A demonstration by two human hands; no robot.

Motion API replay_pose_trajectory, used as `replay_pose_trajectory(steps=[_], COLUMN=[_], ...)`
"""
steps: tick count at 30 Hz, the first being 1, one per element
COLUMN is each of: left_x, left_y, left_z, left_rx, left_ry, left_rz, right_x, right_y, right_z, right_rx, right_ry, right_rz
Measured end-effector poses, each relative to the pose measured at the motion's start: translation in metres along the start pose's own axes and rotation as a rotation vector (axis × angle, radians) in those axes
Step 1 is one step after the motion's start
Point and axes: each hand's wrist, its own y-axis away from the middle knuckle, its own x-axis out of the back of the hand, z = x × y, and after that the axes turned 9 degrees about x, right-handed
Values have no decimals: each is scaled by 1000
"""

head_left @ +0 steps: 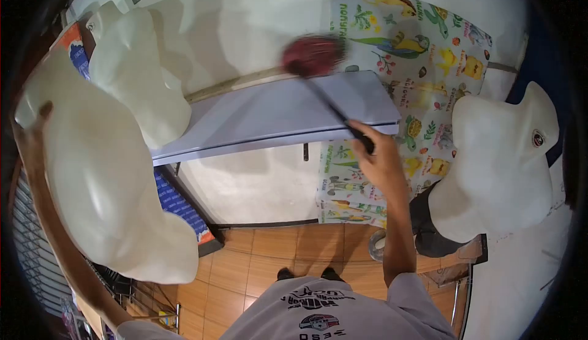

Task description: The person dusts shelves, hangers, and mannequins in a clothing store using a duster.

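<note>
My right hand (378,154) is closed around the black handle of a duster (313,56). Its red, motion-blurred head is over the back edge of a pale lilac shelf (275,113), near the wall. At the far left my left hand (33,125) rests against a large white mannequin torso (92,162), thumb on its surface; its other fingers are hidden at the torso's edge. Another white torso (131,70) stands on the left end of the shelf, behind the large one.
A printed sheet (422,95) with animals and fruit hangs at the right of the shelf. A third white torso (496,162) with dark cloth below stands at the right. Metal racks (37,242) line the lower left, above an orange tiled floor (245,257).
</note>
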Motion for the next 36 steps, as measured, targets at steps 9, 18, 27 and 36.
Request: replay_pose_trajectory(steps=[9, 18, 27, 36], left_x=[80, 147, 163, 157], left_y=[120, 200, 259, 292], left_z=[-79, -156, -187, -196], left_rx=[-26, 90, 81, 107], left_ry=[-114, 66, 105, 194], left_rz=[176, 163, 108, 42], right_x=[-83, -168, -150, -79], right_y=[-25, -37, -12, 96], right_z=[-2, -30, -33, -106], right_rx=[-157, -35, -180, -156], right_ry=[335, 256, -36, 177], right_rz=[212, 123, -86, 44])
